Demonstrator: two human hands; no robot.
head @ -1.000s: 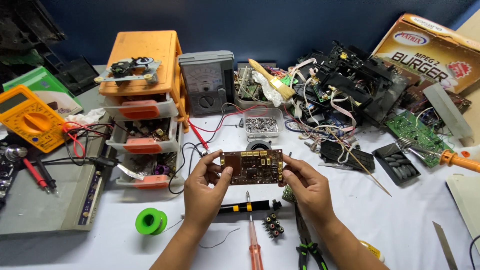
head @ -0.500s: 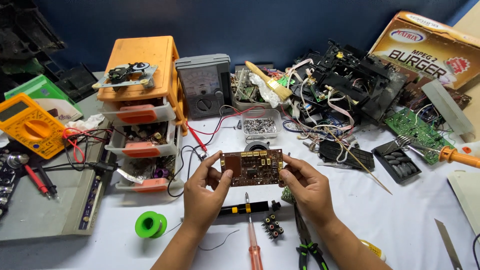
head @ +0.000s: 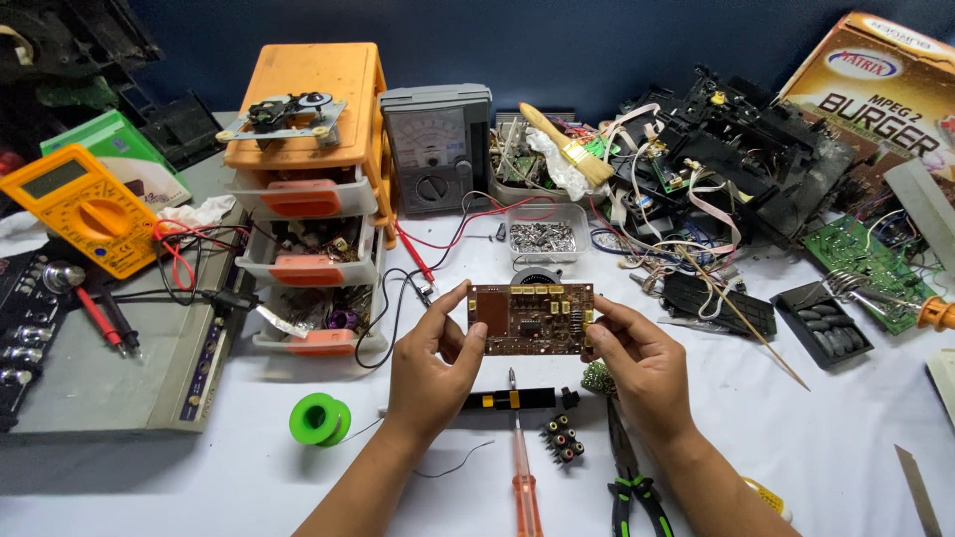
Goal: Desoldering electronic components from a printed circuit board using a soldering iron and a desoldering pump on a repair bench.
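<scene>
I hold a small brown circuit board (head: 530,318) flat above the white table, component side up. My left hand (head: 430,363) pinches its left edge and my right hand (head: 637,363) pinches its right edge. Below the board lie a black and yellow tool (head: 512,399), a red-handled screwdriver (head: 521,477), a black connector block (head: 562,440) and green-handled pliers (head: 629,477).
An orange drawer cabinet (head: 308,189) stands at the left, a yellow multimeter (head: 85,209) beyond it. A grey analogue meter (head: 436,149), a tray of small metal parts (head: 542,237), a green solder spool (head: 319,419), a green circuit board (head: 865,264) and black casing parts (head: 736,149) surround the hands.
The view has shifted slightly, and both hands keep the board in nearly the same place.
</scene>
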